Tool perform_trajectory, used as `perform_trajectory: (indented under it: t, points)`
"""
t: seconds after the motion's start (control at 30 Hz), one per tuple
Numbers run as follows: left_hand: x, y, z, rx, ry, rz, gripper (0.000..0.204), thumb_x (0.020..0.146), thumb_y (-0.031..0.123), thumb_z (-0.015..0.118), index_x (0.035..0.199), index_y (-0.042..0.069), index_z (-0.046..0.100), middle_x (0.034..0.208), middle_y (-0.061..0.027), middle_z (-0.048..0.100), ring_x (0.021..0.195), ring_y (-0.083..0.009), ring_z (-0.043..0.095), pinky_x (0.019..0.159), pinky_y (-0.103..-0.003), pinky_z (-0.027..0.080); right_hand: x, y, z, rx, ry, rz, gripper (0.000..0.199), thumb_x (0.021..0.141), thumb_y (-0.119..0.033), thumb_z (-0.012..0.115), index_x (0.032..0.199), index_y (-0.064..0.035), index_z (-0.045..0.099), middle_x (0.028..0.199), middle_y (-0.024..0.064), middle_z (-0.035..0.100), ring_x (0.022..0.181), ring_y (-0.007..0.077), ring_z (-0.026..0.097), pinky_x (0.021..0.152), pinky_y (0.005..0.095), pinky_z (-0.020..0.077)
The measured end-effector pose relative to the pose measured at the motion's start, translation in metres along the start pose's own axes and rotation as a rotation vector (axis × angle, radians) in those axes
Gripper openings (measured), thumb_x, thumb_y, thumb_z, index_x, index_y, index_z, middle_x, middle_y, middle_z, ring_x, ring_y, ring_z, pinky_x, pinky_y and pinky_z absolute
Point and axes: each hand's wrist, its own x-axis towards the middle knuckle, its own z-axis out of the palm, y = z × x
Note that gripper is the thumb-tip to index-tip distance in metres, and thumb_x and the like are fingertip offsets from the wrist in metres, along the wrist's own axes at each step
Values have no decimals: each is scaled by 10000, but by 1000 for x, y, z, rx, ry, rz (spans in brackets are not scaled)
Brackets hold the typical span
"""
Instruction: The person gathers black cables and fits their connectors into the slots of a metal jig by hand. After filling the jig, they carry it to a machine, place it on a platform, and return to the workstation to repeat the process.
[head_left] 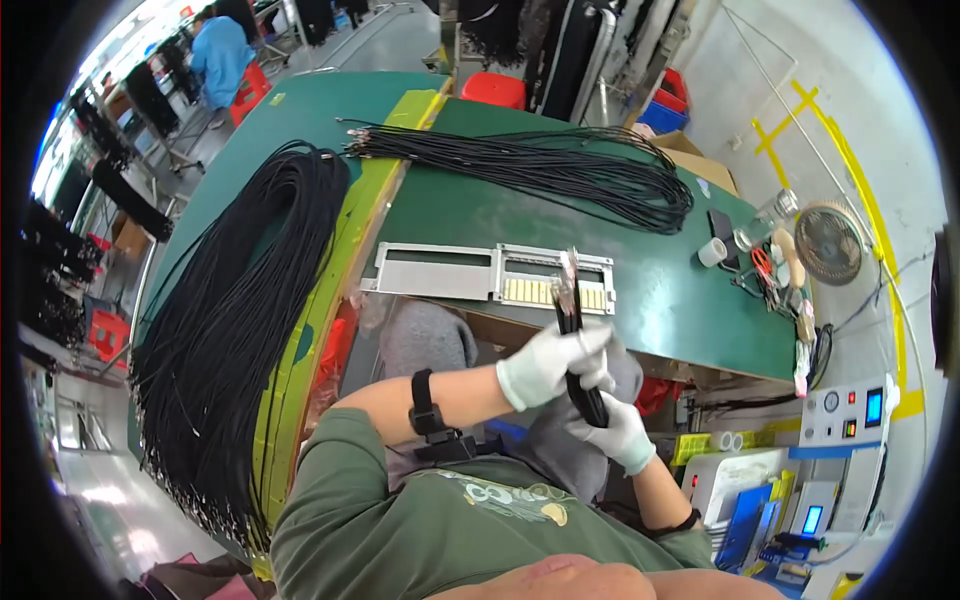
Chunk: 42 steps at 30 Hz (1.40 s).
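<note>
nearest: green-sleeved arms come in from the lower edge, both hands in white gloves. left hand (548, 365) wrapped around a small bundle of black cables (575, 345), fingers closed on it about midway up. right hand (618, 432) grips the lower end of the same bundle, closed fist, just below the left. bundle stands nearly upright, above the lap and just short of the table edge; its upper ends, tipped with small pale connectors, fan out over the metal fixture plate (495, 272). black wrist strap on the left forearm.

next out: the fixture plate lies flat on the green table (640, 300) near its front edge, a grey frame with a row of yellowish slots at its right half. the slots look unfilled as far as can be told; the cable tips are above them, not seated.

further: a long looped hank of black cables (540, 165) lies across the table beyond the plate. to the left, a much larger heap of black cables (230, 330) drapes over a second green bench.

right side: tape roll (712, 252), small fan (828, 242), a grey control box (845, 410) with a blue screen.

judgement: early in this batch, one bundle in hand, nothing loaded, large stock left.

far: another person in blue at a distant bench.
</note>
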Motion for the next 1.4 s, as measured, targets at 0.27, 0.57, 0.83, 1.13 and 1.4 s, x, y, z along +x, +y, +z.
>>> perform_trajectory:
  t: [0.27, 0.57, 0.83, 1.13, 1.4]
  points:
    - [-4, 149, -62, -51, 383, 499, 377, 1026, 403, 520, 965, 37, 585, 593, 36, 344, 564, -144, 402, 721, -408, 480, -19, 64, -87, -670, 728, 57, 320, 739, -9, 675, 1050, -79, 651, 1018, 142, 673, 937, 345, 665, 827, 409, 533]
    - [19, 279, -139, -92, 671, 595, 467, 962, 468, 612, 1003, 4, 637, 619, -9, 514, 670, -214, 547, 919, -476, 506, 196, -97, -210, -1316, 535, -202, 511, 691, -172, 778, 1175, -118, 622, 1062, 114, 649, 1021, 323, 604, 871, 431, 470]
    - [-31, 245, -275, 1549, 621, 279, 402, 896, 338, 716, 1138, 18, 681, 1066, -113, 694, 962, -249, 642, 991, -375, 483, 275, 13, -128, -1087, 301, -193, 816, 720, -491, 763, 1396, -117, 499, 1416, 208, 483, 1355, 391, 401, 1137, 526, 268]
    - [-56, 183, -172, 2138, 449, 115, 150, 742, 223, 747, 781, 91, 688, 817, -109, 648, 872, -302, 647, 784, -426, 511, 197, -1, -52, -875, 3, -528, 813, 674, -478, 788, 1356, -95, 563, 1466, 238, 414, 1390, 476, 319, 1167, 584, 210]
    - [-119, 180, -119, 2119, 598, 161, 167, 728, 258, 746, 804, 111, 725, 831, -102, 669, 828, -306, 653, 748, -413, 521, 225, 52, -55, -790, 207, -541, 747, 720, -495, 760, 1316, -76, 593, 1460, 227, 450, 1374, 434, 372, 1156, 552, 254]
